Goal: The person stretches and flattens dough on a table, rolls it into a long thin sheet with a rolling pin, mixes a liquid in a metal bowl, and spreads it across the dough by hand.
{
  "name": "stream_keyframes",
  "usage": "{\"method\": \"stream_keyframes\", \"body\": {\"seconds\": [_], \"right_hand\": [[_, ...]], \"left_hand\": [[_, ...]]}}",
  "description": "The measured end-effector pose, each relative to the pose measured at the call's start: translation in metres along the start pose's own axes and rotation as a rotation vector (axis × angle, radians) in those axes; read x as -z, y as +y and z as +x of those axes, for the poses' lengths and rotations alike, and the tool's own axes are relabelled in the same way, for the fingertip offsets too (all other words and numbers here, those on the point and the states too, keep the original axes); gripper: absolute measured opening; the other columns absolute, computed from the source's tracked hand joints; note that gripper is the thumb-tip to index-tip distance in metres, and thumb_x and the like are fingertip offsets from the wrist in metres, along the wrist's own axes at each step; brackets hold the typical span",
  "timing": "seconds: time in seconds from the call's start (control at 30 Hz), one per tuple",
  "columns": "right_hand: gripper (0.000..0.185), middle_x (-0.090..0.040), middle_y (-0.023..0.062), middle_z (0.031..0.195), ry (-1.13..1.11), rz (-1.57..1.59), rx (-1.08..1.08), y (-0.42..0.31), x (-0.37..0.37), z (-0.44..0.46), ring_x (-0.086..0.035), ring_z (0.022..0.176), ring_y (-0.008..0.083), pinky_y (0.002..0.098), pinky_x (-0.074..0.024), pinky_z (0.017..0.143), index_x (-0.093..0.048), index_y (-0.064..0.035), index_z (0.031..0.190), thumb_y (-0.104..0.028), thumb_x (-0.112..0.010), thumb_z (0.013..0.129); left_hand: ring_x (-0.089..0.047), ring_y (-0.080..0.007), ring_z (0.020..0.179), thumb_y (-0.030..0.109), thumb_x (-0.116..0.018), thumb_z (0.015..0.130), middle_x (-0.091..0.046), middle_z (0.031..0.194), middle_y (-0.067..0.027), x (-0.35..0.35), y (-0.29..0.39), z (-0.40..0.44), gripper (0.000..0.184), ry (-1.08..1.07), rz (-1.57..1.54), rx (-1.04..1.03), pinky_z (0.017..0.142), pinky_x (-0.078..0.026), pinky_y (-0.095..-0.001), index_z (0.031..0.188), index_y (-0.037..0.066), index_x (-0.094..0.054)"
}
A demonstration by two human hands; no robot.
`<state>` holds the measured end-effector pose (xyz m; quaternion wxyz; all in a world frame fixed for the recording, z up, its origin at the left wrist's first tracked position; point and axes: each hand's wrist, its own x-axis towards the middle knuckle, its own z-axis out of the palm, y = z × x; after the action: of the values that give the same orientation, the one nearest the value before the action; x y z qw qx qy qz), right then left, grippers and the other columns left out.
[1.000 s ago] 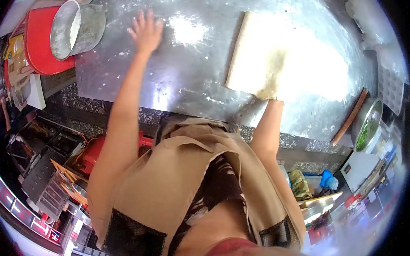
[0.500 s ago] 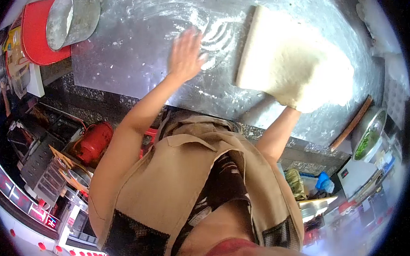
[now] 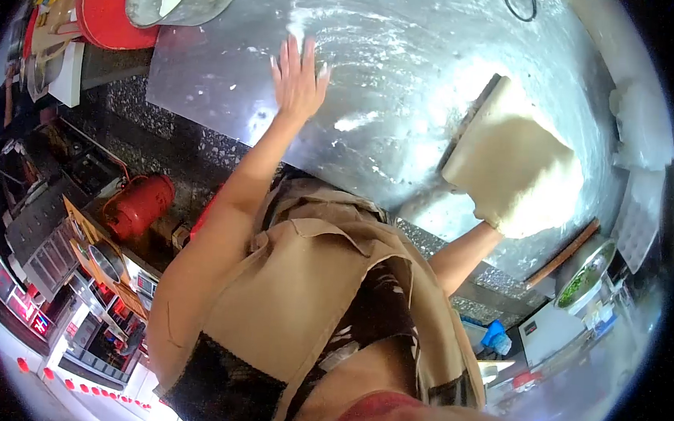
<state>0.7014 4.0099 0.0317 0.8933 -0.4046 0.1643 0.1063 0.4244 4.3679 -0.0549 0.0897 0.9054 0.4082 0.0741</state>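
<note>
My left hand (image 3: 299,83) lies palm down with fingers spread on the floured metal worktop (image 3: 359,74). Around its fingertips are white streaks of flour. A thick, pale sheet of dough (image 3: 519,155) sags over my right hand, which is hidden beneath it. Only my right wrist (image 3: 488,234) and forearm come out from under the near edge. The dough rests on that hand, but its fingers cannot be seen. Along the left edge of the dough runs a dark strip, perhaps shadow.
At the upper left a metal container (image 3: 192,1) stands beside a red basin (image 3: 107,15). Near the right edge are a brown wooden stick (image 3: 563,253) and a steel bowl of chopped greens (image 3: 585,277). A red gas cylinder (image 3: 139,204) is on the left, below worktop level.
The view has turned. My left hand has swept left across the worktop, spreading the flour into a thinner smear. The dough's far edge has drawn back toward my right arm.
</note>
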Motion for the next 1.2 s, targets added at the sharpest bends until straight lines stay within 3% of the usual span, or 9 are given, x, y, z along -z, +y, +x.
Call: {"method": "stream_keyframes", "body": {"seconds": [0.3, 0.43, 0.57, 0.63, 0.73, 0.77, 0.9, 1.03, 1.2], "right_hand": [[0.065, -0.046, 0.013, 0.138, -0.071, -0.029, -0.006, 0.066, -0.068, -0.051, -0.041, 0.128, 0.0267, 0.0402, -0.034, 0.107, -0.038, -0.0077, 0.141, -0.055, -0.03, 0.097], [0.066, -0.046, 0.0129, 0.138, -0.164, -0.006, -0.065, 0.134, -0.117, -0.076, -0.041, 0.128, 0.0266, 0.0401, -0.0342, 0.107, -0.038, -0.0078, 0.141, -0.055, -0.03, 0.097], [0.066, -0.046, 0.0128, 0.137, -0.27, -0.046, -0.226, 0.248, -0.184, -0.114, -0.041, 0.128, 0.0265, 0.04, -0.0343, 0.107, -0.038, -0.0079, 0.141, -0.056, -0.029, 0.097], [0.069, -0.046, 0.0123, 0.136, -0.256, -0.335, -0.454, 0.295, -0.212, -0.138, -0.041, 0.127, 0.0259, 0.0399, -0.0339, 0.107, -0.037, -0.007, 0.141, -0.058, -0.029, 0.096], [0.066, -0.027, 0.0206, 0.15, -0.973, -1.228, 0.39, 0.364, -0.197, -0.159, -0.022, 0.14, 0.0348, 0.0469, -0.015, 0.115, -0.03, -0.003, 0.145, -0.05, -0.027, 0.098], [0.065, -0.025, 0.0219, 0.151, -1.017, -1.358, 0.299, 0.36, -0.208, -0.171, -0.017, 0.141, 0.0368, 0.049, -0.0108, 0.115, -0.029, -0.0028, 0.145, -0.047, -0.027, 0.097], [0.062, -0.034, 0.022, 0.145, -0.962, -1.604, 0.495, 0.324, -0.203, -0.157, -0.019, 0.14, 0.0414, 0.0553, -0.0155, 0.112, -0.036, -0.002, 0.141, -0.04, -0.041, 0.092], [0.06, -0.038, 0.0216, 0.142, -0.754, -1.777, 0.845, 0.292, -0.165, -0.102, -0.03, 0.133, 0.0451, 0.06, -0.0235, 0.107, -0.043, -0.0047, 0.137, -0.034, -0.054, 0.087], [0.054, -0.036, 0.0237, 0.144, -0.822, -1.709, 0.681, 0.274, -0.148, -0.083, -0.034, 0.133, 0.0389, 0.0489, -0.0259, 0.11, -0.041, -0.0007, 0.137, -0.028, -0.053, 0.092]], "left_hand": [[-0.022, -0.0257, 0.142, 0.05, -0.049, 0.088, -0.029, 0.153, -0.0064, 0.01, 0.057, 0.001, 0.065, -0.351, -0.172, -0.882, 0.113, -0.018, -0.0514, 0.144, 0.019, -0.036], [-0.026, -0.0279, 0.14, 0.044, -0.049, 0.091, -0.03, 0.152, -0.0098, 0.014, -0.025, 0.04, 0.062, -0.002, 0.09, -0.095, 0.114, -0.017, -0.0484, 0.144, 0.015, -0.036], [-0.027, -0.0283, 0.139, 0.044, -0.045, 0.094, -0.03, 0.152, -0.0115, 0.027, -0.062, 0.054, 0.062, -0.132, -0.219, -0.304, 0.113, -0.02, -0.0465, 0.145, 0.011, -0.033], [-0.031, -0.0245, 0.137, 0.037, -0.046, 0.096, -0.036, 0.147, -0.0118, 0.045, -0.044, 0.055, 0.053, -0.372, -1.888, 0.391, 0.112, -0.022, -0.0471, 0.14, 0.01, -0.039], [-0.032, -0.0197, 0.135, 0.041, -0.039, 0.098, -0.037, 0.146, -0.0104, 0.002, -0.045, 0.065, 0.052, -0.365, -1.739, 0.206, 0.112, -0.024, -0.0434, 0.14, 0.01, -0.04], [-0.049, -0.0218, 0.122, 0.041, -0.044, 0.097, -0.048, 0.137, -0.0093, 0.016, -0.036, 0.065, 0.049, -0.198, -2.208, 0.669, 0.099, -0.042, -0.0369, 0.133, 0.008, -0.046], [-0.059, -0.025, 0.105, 0.037, -0.053, 0.093, -0.059, 0.12, -0.013, 0.016, -0.059, 0.085, 0.043, -0.619, -1.929, 0.632, 0.09, -0.047, -0.038, 0.119, 0.003, -0.055], [-0.061, -0.0437, 0.082, 0.027, -0.064, 0.087, -0.064, 0.091, -0.024, -0.004, -0.037, 0.073, 0.04, 0.236, -0.504, -0.07, 0.074, -0.05, -0.0469, 0.112, -0.002, -0.053], [-0.062, -0.0443, 0.086, 0.018, -0.061, 0.086, -0.065, 0.094, -0.0237, 0.054, -0.085, 0.076, 0.033, -0.054, -0.314, 0.073, 0.072, -0.05, -0.0508, 0.117, 0.011, -0.05]]}}
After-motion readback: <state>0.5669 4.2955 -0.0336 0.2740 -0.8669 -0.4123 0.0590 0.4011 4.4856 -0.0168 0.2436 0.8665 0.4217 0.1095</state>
